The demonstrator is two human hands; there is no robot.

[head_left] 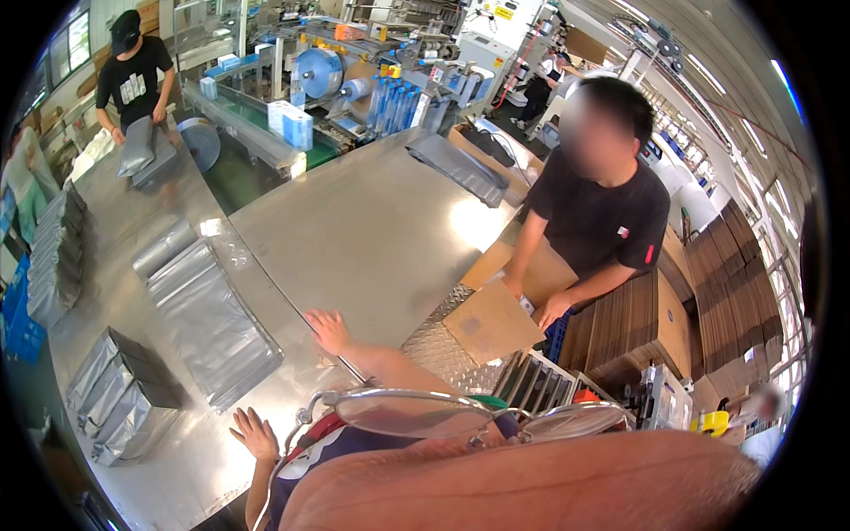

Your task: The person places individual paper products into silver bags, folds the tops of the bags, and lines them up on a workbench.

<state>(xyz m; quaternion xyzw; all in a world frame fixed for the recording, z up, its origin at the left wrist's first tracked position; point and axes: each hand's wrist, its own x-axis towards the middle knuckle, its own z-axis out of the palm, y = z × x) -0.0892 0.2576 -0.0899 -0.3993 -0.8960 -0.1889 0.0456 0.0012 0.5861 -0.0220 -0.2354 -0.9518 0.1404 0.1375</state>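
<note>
Head view: both hands splayed flat on table.

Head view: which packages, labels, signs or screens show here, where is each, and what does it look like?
Silver foil pouches: flat, overlapping, on the steel table near the left hand.
Gusseted silver bags: stacked at the table's left edge.
Brown cardboard box: flaps open, held by a co-worker beyond the right hand.
Flat cartons: brown stack, right.
Blue-white boxes: on the conveyor, back.
Yellow sign: small rectangle, on a machine at top.

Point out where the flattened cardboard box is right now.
In the head view, right of centre: the flattened cardboard box lies on the diamond-plate surface, under the hands of the person in the black T-shirt.
</note>
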